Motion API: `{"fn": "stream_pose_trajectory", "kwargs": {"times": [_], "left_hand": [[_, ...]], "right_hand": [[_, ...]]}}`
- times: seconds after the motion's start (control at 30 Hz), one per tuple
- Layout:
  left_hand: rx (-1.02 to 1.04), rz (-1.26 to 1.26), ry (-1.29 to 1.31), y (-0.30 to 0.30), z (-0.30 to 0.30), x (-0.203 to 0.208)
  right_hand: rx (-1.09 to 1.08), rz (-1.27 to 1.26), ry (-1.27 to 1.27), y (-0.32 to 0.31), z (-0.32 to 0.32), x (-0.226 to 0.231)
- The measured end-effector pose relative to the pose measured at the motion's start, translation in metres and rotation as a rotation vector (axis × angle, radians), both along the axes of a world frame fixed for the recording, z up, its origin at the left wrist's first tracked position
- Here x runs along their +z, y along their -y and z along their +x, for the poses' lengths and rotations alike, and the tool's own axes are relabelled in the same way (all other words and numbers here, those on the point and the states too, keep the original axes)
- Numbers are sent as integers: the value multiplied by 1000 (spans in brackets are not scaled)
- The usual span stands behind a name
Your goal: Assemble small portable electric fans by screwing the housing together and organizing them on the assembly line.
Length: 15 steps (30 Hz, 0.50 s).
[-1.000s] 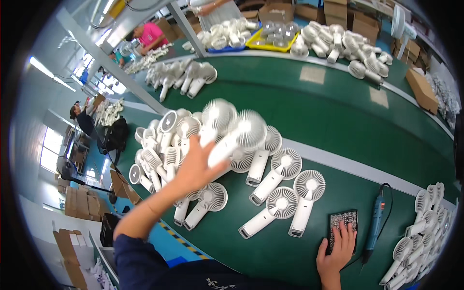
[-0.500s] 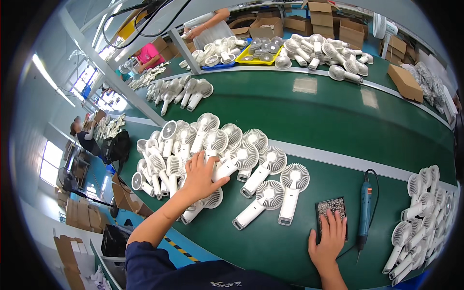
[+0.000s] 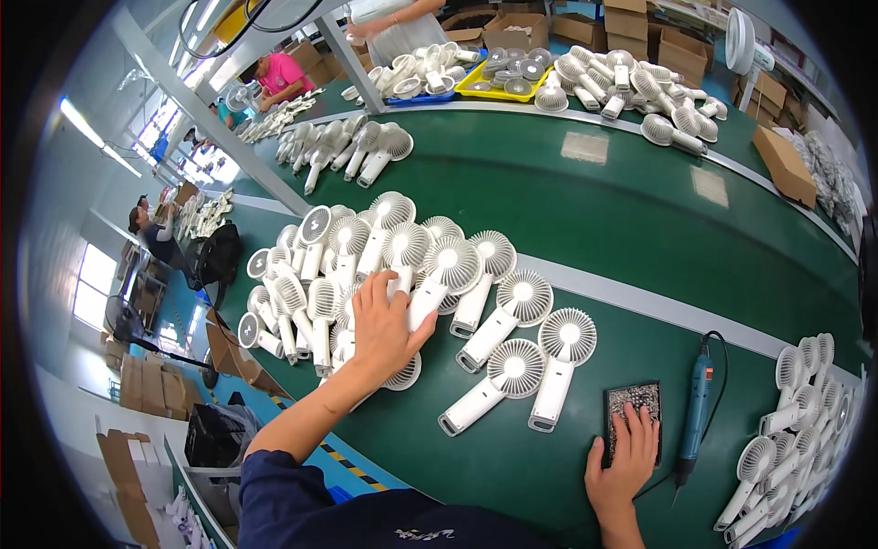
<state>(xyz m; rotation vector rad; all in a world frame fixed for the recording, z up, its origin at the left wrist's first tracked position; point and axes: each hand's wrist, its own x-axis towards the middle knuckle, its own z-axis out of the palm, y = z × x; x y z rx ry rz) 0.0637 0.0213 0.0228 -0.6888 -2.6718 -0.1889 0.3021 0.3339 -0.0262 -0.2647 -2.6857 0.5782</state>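
Observation:
My left hand (image 3: 388,322) is at the right side of a heap of white handheld fans (image 3: 348,236). Its thumb and fingers close around the handle of one handheld fan (image 3: 453,266), whose round grille points away from me. My right hand (image 3: 625,457) lies with fingers stretched over a small dark tray (image 3: 609,403) of tiny metal screws (image 3: 637,395), fingertips on them. Between my hands lie separate fans, among them one fan (image 3: 516,368) slanting and another fan (image 3: 568,337) closer to the tray.
Right of the tray lies a blue electric screwdriver (image 3: 696,412) with a black cable. More fans (image 3: 757,459) are piled at the right edge. Beyond a metal rail (image 3: 631,305) runs a green surface with fans (image 3: 377,151), a yellow tray (image 3: 498,94) and a cardboard box (image 3: 784,167).
My left thumb and fingers have drawn closer around the fan's handle. That fan has shifted slightly. My right hand stays over the screw tray; the whole view has shifted a little.

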Motion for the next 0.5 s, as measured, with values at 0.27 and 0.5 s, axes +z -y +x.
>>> {"fn": "stream_pose_trajectory", "kwargs": {"times": [0.27, 0.5], "left_hand": [[31, -33, 16, -7, -3, -1], [24, 195, -19, 6, -14, 26]], "right_hand": [[33, 12, 59, -1, 4, -3], [2, 59, 61, 2, 1, -5]]}}
